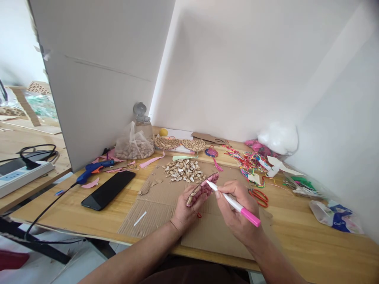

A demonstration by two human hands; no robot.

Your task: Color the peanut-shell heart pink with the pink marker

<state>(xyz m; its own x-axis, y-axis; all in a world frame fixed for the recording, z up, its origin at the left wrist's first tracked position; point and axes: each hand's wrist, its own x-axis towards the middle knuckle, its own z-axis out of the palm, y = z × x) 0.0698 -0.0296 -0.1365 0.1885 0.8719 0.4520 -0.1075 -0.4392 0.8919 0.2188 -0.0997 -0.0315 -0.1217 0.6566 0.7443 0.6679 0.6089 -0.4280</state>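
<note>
My left hand (185, 211) is closed around a peanut-shell disc (197, 194), tilted on edge above the cardboard. Much of the disc's face is coloured pink, while its rim shows bare tan shell. In my right hand (239, 213) is a white marker (232, 202) with a pink end, pinched like a pen. The marker's tip meets or nearly meets the disc's pink face; contact is hard to make out. Beyond the hands, a heap of peanut shells (185, 170) lies on the cardboard sheet (156, 221).
Left of the cardboard lie a black phone (108, 190) and a blue glue gun (93, 170). A bag of peanuts (134, 148) and finished-looking shell discs (194, 145) stand behind. To the right are orange-handled scissors (259, 197), tangled coloured cords (245, 159) and plastic bags (336, 216).
</note>
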